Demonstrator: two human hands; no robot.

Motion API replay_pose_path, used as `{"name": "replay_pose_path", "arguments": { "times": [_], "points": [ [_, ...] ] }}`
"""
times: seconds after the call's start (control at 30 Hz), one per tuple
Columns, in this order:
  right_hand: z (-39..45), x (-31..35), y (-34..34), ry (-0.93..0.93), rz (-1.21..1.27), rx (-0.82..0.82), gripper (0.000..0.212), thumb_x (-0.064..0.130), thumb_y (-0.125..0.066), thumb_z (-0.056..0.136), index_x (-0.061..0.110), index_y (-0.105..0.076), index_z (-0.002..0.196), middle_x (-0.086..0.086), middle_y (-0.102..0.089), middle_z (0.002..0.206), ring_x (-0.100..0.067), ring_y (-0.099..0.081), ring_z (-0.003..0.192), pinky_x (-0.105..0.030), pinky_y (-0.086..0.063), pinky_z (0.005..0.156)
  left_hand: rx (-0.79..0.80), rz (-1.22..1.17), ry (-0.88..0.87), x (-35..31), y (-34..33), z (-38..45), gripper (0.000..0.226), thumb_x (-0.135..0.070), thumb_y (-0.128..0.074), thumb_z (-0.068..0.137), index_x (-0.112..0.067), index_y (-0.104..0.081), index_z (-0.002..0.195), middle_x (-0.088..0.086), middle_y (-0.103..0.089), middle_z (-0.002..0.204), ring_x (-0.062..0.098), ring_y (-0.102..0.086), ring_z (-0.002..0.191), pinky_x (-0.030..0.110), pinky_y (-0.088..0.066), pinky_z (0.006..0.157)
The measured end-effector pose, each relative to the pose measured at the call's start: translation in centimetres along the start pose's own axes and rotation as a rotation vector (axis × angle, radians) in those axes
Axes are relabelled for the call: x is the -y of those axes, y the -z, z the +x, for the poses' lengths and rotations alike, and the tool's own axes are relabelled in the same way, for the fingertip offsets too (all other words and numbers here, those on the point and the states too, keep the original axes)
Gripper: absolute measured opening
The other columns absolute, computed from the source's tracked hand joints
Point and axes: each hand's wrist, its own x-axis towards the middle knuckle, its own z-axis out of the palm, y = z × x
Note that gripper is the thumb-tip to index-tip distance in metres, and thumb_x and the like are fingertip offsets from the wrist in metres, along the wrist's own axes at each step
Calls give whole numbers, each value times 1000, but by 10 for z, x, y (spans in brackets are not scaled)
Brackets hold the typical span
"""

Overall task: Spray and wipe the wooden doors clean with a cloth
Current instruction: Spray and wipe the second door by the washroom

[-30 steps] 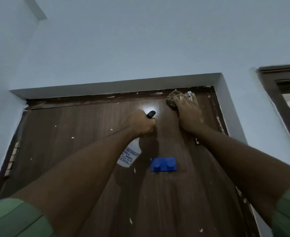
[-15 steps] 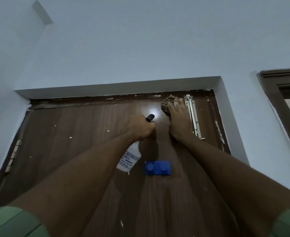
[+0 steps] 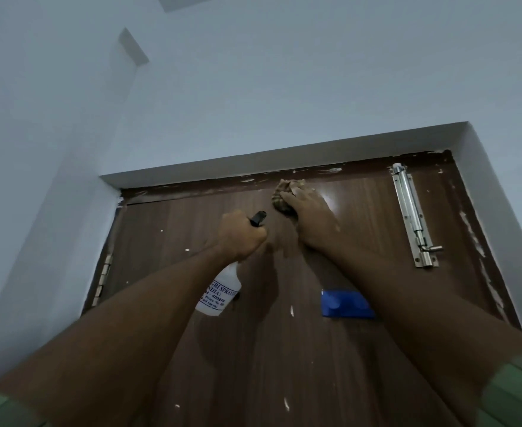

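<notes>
A dark brown wooden door (image 3: 167, 248) with white paint flecks fills the lower view. My right hand (image 3: 310, 217) presses a crumpled brownish cloth (image 3: 281, 195) against the door just below its top edge. My left hand (image 3: 239, 237) grips the black trigger head of a white spray bottle (image 3: 219, 291), raised close to the door to the left of the cloth. The bottle's body hangs down below my fist, its nozzle pointing towards the door.
A metal slide bolt (image 3: 412, 217) is fixed at the door's upper right. A blue plastic hook plate (image 3: 344, 305) sits mid-door, partly behind my right forearm. Hinges (image 3: 104, 278) run down the left edge. Pale blue walls (image 3: 253, 87) surround the recessed frame.
My right hand has slid the cloth leftward along the top of the door, away from the slide bolt, which is now fully exposed. The view shifted left; the left hand keeps holding the bottle.
</notes>
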Motion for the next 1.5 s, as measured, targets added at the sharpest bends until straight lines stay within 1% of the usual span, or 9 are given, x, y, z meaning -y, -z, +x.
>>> {"name": "replay_pose_path", "arguments": {
  "times": [0.17,0.5,0.7,0.87,0.93,1.07,1.3,1.43,1.5],
  "points": [
    [-13,10,-17,283,18,235,58,18,-72,91,34,-55,144,3,-47,156,-21,-41,143,-46,-34,119,35,35,-21,29,24,10,39,-25,-69,96,-11,-60,61,2,-60,51,13,-55,39,27,-48,44],
    [41,50,-31,-78,-19,56,59,11,-65,97,24,-48,151,-5,-38,163,-27,-28,152,-42,-23,123,119,-27,39,79,46,20,24,-23,-68,99,-7,-65,81,8,-66,67,14,-58,49,28,-52,52],
    [19,48,-35,327,-38,381,51,38,-48,100,51,-42,149,12,-36,163,-19,-36,147,-44,-40,112,118,-62,27,95,61,18,33,-37,-67,101,-10,-66,82,5,-64,65,14,-55,49,26,-47,47],
    [59,57,-39,-105,-71,88,59,17,-61,99,34,-44,153,-1,-41,160,-28,-34,148,-45,-31,119,103,-116,22,108,70,22,27,-26,-65,101,-2,-70,89,12,-68,72,15,-57,46,25,-48,45],
    [47,82,-52,12,13,84,48,23,-55,99,35,-54,145,2,-48,155,-24,-39,144,-47,-34,119,108,-120,23,116,72,21,27,-27,-66,101,-4,-69,88,12,-68,70,15,-57,45,25,-47,44],
    [12,96,-55,446,-86,446,54,27,-53,101,47,-43,150,14,-33,164,-17,-33,146,-42,-44,105,108,-138,-5,128,77,20,35,-33,-67,101,-4,-70,82,14,-67,67,22,-59,53,34,-49,53],
    [55,107,-77,-43,-143,7,51,17,-58,101,30,-49,149,1,-42,159,-25,-31,149,-42,-31,117,106,-129,-16,148,90,21,28,-23,-65,100,2,-70,90,26,-73,81,20,-58,51,31,-50,49],
    [21,124,-93,453,-106,372,57,29,-63,98,45,-43,149,11,-36,163,-24,-36,148,-47,-37,113,99,-145,-37,170,82,19,32,-28,-66,101,-1,-70,86,22,-73,75,25,-62,54,36,-51,54],
    [32,115,-86,459,-139,425,55,30,-57,100,45,-42,150,12,-32,165,-23,-34,149,-46,-38,112,109,-139,-47,176,80,20,34,-30,-65,102,-3,-70,82,19,-72,71,23,-63,51,34,-51,51]
  ]
}}
